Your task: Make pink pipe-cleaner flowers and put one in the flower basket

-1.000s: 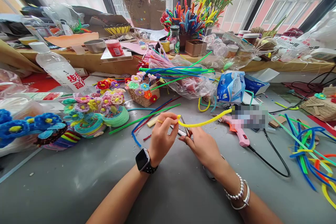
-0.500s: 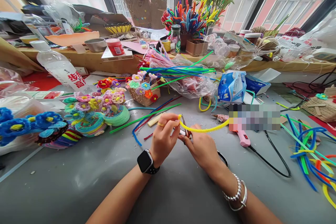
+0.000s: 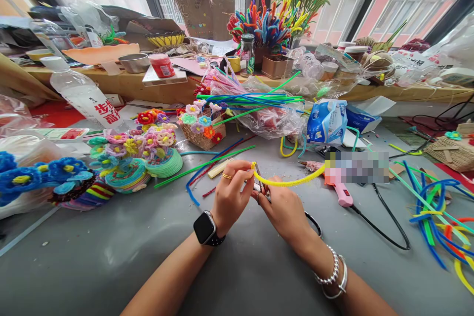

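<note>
My left hand [image 3: 230, 192] pinches the end of a yellow pipe cleaner [image 3: 285, 182] between thumb and fingertips. From there the stem sags in a shallow curve to the right, in front of a blurred patch. Scissors [image 3: 258, 172] are gripped in my right hand [image 3: 287, 210], their blades pointing up beside the pinched end. Whether the blades touch the stem is hard to tell, and the fingers cover most of the handles. A dark loop shows behind my right wrist.
A pink glue gun [image 3: 343, 192] with a black cord lies to the right. Loose pipe cleaners [image 3: 431, 207] tangle at far right. Flower pots [image 3: 165, 162] and blue pipe-cleaner flowers [image 3: 22, 177] stand left. Behind are a green stem [image 3: 207, 165] and a tissue pack [image 3: 328, 122].
My right hand and the scissors have shifted very slightly left. The free end of the yellow pipe cleaner has lifted a little. My left hand stays in place.
</note>
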